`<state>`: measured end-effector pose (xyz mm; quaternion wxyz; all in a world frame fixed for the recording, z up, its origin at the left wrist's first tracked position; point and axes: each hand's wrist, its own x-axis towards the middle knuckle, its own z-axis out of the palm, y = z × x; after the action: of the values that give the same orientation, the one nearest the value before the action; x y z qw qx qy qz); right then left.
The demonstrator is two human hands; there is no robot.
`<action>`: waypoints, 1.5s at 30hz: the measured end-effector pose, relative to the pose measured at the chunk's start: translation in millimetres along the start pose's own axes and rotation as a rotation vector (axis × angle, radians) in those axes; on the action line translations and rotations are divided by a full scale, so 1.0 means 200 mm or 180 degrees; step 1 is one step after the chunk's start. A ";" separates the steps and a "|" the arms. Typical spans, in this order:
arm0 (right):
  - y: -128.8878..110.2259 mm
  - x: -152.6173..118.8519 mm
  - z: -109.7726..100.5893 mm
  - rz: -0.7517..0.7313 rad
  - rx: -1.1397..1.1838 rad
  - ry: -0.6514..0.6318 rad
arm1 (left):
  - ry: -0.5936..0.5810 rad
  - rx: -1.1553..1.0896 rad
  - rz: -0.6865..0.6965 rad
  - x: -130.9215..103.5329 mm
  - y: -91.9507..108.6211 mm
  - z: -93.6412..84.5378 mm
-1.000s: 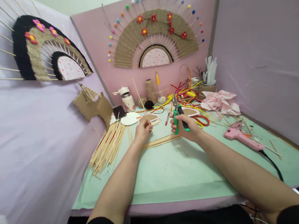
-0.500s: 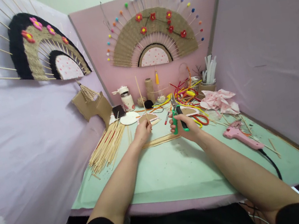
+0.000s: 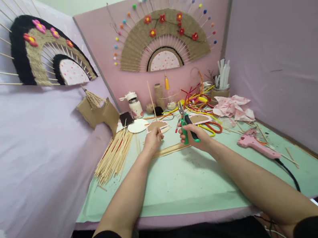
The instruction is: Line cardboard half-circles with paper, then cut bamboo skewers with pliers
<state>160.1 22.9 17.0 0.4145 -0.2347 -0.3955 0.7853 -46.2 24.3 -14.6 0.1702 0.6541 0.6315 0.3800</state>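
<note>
My left hand point(image 3: 153, 141) is closed around a thin wooden stick point(image 3: 152, 102) that stands nearly upright above the fingers. In my right hand point(image 3: 197, 136) is a pair of pruning shears point(image 3: 190, 126) with green and black handles, its blades pointing up. The shears and the stick are apart. Below both hands several more sticks point(image 3: 172, 149) lie crosswise on the table. Behind my left hand rests a half-round cardboard piece point(image 3: 156, 125) with a pink-and-white edge; a second cardboard half-round point(image 3: 199, 118) lies behind the shears.
A big bundle of sticks point(image 3: 114, 155) lies at left. On the right are a pink glue gun point(image 3: 258, 147) with a black cord and crumpled pink cloth point(image 3: 233, 107). Coloured pipe cleaners point(image 3: 194, 96), a white bottle point(image 3: 135, 106) and a twine spool point(image 3: 159, 96) stand at the back.
My right hand with the shears has shifted slightly left, and the shears have tilted left. My left hand with the stick has moved a little to the right.
</note>
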 end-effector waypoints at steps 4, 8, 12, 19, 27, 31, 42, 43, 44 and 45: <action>0.01 0.00 0.00 -0.0037 -0.0078 -0.0008 | -0.0011 -0.0106 -0.0004 -0.01 0.00 0.01; 0.02 0.01 0.00 -0.0047 -0.0155 -0.0041 | 0.0015 -0.0183 0.0007 -0.01 0.02 0.01; 0.03 0.01 0.00 -0.0058 -0.0246 -0.0065 | 0.0034 -0.0236 -0.0075 -0.02 0.03 0.01; 0.03 0.01 0.00 -0.0049 -0.0384 -0.0058 | 0.0038 -0.0406 -0.0028 -0.02 0.01 0.03; 0.05 0.01 0.00 -0.0067 -0.0745 -0.0101 | 0.0181 0.1404 -0.0167 -0.02 0.06 -0.13; 0.07 0.00 0.00 0.0020 -0.1330 -0.0136 | 0.0077 0.2162 -0.0363 -0.03 0.08 -0.17; 0.10 0.01 0.00 0.0263 -0.1692 0.0252 | -0.0203 0.2587 -0.0587 -0.03 0.13 -0.09; 0.11 0.01 0.00 0.0271 -0.1660 0.0270 | -0.0214 0.2609 -0.0587 -0.04 0.13 -0.08; 0.11 0.02 -0.01 0.0285 -0.1627 0.0278 | -0.0229 0.2633 -0.0583 -0.04 0.13 -0.08; 0.11 0.02 -0.01 0.0300 -0.1596 0.0278 | -0.0247 0.2659 -0.0563 -0.04 0.14 -0.08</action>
<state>149.1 19.8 -1.8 0.3230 -0.3819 -0.5482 0.6703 -36.8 8.9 12.6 -0.0537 0.6239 0.7780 0.0506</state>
